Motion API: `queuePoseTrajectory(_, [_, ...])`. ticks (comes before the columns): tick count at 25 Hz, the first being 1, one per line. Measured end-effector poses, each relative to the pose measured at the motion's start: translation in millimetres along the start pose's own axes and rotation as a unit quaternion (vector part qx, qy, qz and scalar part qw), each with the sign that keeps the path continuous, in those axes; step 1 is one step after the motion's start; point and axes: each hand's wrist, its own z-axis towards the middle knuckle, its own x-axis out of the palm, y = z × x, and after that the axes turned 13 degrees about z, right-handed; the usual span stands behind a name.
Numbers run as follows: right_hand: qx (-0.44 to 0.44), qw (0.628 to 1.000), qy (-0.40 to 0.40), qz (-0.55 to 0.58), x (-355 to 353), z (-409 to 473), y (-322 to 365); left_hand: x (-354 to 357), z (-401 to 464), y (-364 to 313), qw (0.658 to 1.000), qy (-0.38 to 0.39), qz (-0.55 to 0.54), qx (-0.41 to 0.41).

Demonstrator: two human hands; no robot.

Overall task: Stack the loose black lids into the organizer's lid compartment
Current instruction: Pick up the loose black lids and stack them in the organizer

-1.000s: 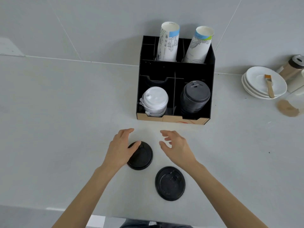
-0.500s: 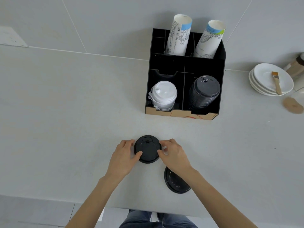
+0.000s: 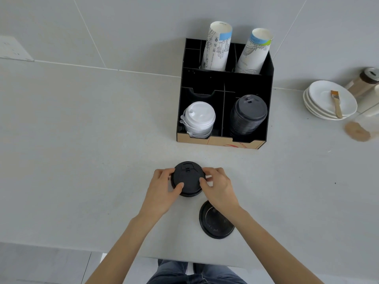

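Note:
A black lid (image 3: 188, 178) is held top side up just above the counter, in front of the organizer (image 3: 225, 140). My left hand (image 3: 162, 191) grips its left edge and my right hand (image 3: 219, 189) grips its right edge. A second black lid (image 3: 213, 223) lies upside down on the counter, partly under my right wrist. The organizer's front right compartment holds a tall stack of black lids (image 3: 248, 115). Its front left compartment holds white lids (image 3: 199, 119).
Two stacks of paper cups (image 3: 217, 48) stand in the organizer's rear slots. At the far right sit stacked white plates (image 3: 320, 99) with a small brush (image 3: 336, 103), a brown round coaster-like piece (image 3: 357, 131) and a jar (image 3: 363, 80). The counter's front edge runs close below my forearms.
My left hand turned the lid over from upside down to top side up. My right hand came in and took its other edge. Both hands now hold it.

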Motion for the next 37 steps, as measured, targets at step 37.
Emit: queuePoseTrajectory(37, [-0.103, 0.986, -0.134, 0.011, -182.3, 115.1, 44.2, 24.2, 125.3, -179.2, 0.987, -0.069, 0.013, 0.147])
